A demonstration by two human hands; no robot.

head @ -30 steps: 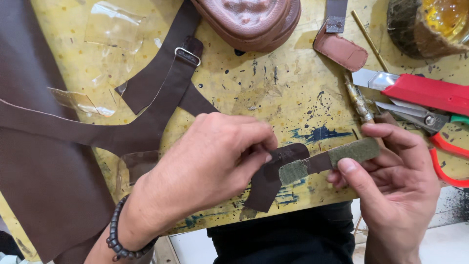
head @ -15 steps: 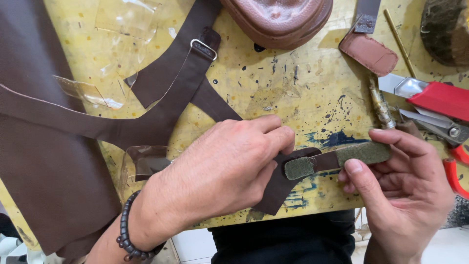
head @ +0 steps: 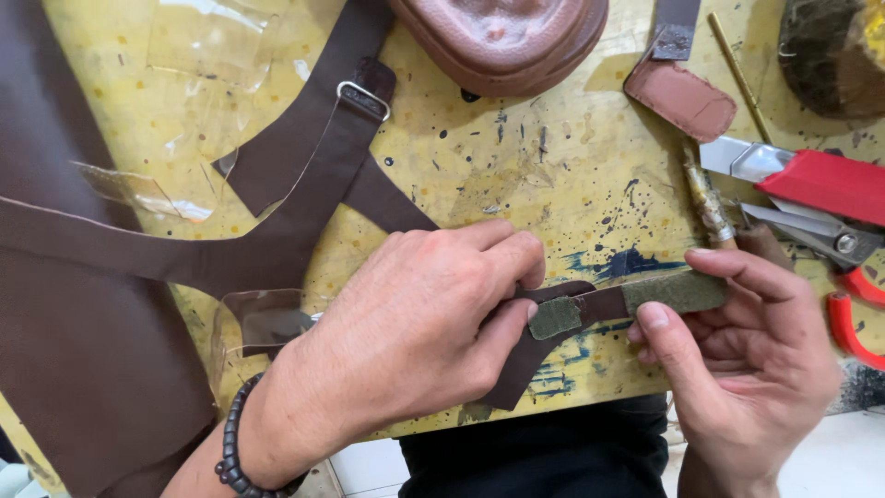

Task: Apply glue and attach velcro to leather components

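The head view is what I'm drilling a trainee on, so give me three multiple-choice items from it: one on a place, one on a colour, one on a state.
1. Where does the red-handled knife lie?
A. Far side of the table, on the person's right
B. Under the left hand
C. On the floor

2. What colour are the fuzzy patches on the brown strap?
A. White
B. Olive green
C. Blue

3. How is the strap held?
A. Lying untouched
B. By one hand only
C. Pinched between both hands

Answers:
1. A: it lies near the upper right edge, beside the scissors.
2. B: both patches look olive against the brown.
3. C: the left hand pinches one end, and the right hand holds the other patch end.
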